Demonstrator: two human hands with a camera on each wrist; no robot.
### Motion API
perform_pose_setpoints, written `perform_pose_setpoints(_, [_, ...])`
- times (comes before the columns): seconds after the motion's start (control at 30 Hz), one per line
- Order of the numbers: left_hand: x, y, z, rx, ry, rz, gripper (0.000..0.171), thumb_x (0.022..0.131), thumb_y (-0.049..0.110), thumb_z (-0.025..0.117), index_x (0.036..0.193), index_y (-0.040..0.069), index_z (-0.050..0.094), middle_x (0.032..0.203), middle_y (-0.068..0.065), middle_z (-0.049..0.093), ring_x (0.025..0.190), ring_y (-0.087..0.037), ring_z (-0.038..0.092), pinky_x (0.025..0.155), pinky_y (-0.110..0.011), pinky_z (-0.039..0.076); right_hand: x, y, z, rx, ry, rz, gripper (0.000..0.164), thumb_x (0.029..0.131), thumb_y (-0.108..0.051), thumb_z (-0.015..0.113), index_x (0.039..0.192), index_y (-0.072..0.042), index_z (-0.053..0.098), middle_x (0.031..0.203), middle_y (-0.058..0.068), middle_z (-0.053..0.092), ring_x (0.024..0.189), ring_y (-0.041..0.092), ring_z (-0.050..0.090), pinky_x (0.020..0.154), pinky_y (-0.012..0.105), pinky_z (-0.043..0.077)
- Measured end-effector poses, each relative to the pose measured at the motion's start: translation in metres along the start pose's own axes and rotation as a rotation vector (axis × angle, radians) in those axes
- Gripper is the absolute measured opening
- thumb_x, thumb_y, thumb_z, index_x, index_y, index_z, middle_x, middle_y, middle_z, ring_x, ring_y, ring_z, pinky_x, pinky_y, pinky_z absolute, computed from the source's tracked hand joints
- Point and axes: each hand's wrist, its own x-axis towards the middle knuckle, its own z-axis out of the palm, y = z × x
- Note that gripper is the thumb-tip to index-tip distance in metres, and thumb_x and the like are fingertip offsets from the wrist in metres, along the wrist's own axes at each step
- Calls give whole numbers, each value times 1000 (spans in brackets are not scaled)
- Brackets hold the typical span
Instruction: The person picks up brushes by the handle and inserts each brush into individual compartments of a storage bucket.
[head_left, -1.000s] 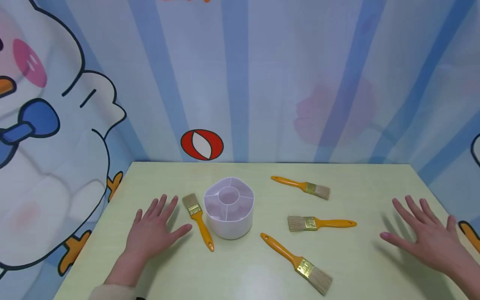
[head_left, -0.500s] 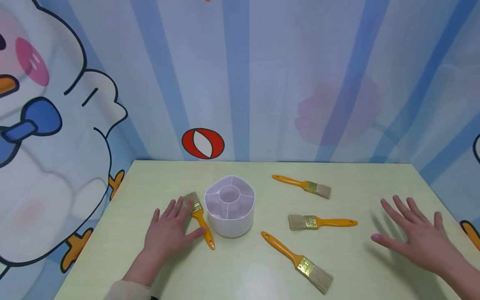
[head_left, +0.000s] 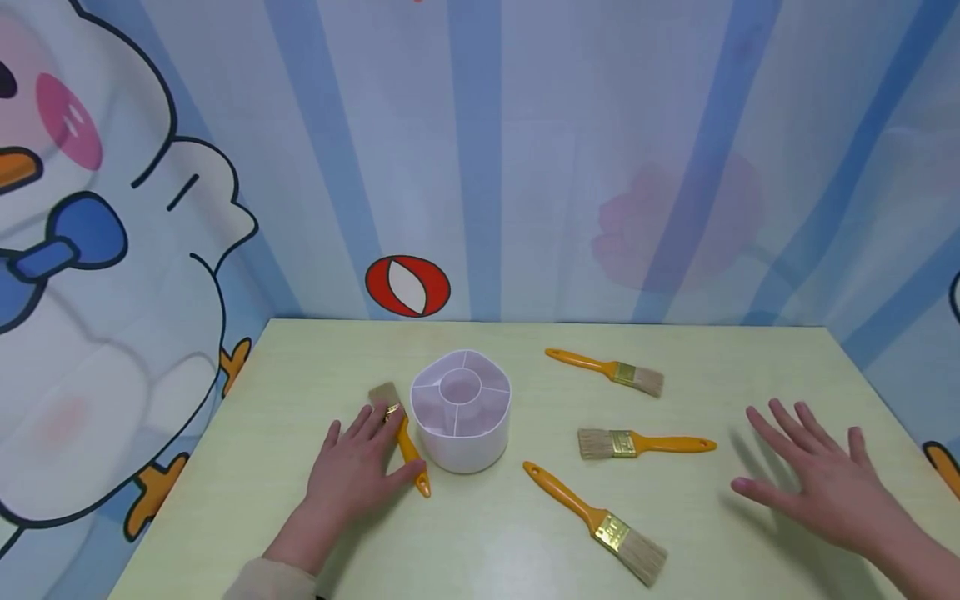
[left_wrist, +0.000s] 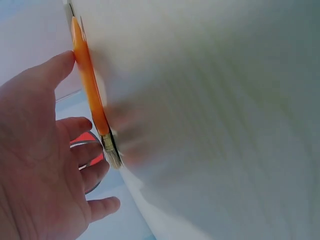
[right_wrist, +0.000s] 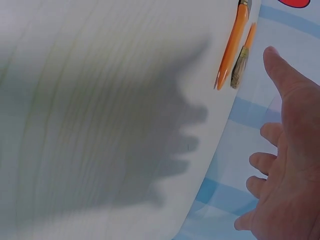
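Note:
My left hand (head_left: 356, 467) is over the leftmost paintbrush (head_left: 407, 446), its fingertips at the metal band and its thumb by the orange handle. In the left wrist view the thumb and fingers (left_wrist: 92, 172) are spread along that brush's side, not wrapped round it. Its bristles point away from me; part of the handle is hidden under the hand. Just right of it stands a white round organizer (head_left: 461, 446) with several compartments. My right hand (head_left: 832, 487) hovers at the table's right side, fingers spread, holding nothing; its shadow falls on the tabletop.
Three more paintbrushes lie right of the organizer: one at the back (head_left: 603, 369), one in the middle (head_left: 647, 444) and one near the front (head_left: 596, 525). The pale wooden table (head_left: 480, 550) ends at a blue striped cloth backdrop (head_left: 540, 167) with cartoon prints.
My left hand has moved right and over the leftmost paintbrush, from beside it. My right hand has drifted a little left, still spread. The brushes and organizer stay in place.

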Motion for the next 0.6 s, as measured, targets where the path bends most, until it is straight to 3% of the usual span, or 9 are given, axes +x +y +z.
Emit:
perform_pose_setpoints(0.37, [2, -21, -7, -66, -68, 107, 83, 98, 61, 67, 164, 16, 46, 171, -13, 38, 158, -41, 32, 125, -72, 25, -5, -8, 4, 33, -19, -30, 106, 93, -67, 72, 172, -15, 23, 171, 33, 20, 160, 55, 4, 117, 85, -12])
perform_pose_setpoints(0.6, [3, -41, -13, -38, -112, 158, 83, 96, 65, 68, 163, 20, 48, 171, -9, 39, 159, -39, 31, 126, -72, 24, -7, -12, 5, 30, 0, -55, 104, 93, -65, 73, 172, -16, 25, 171, 32, 23, 160, 54, 8, 120, 80, -13])
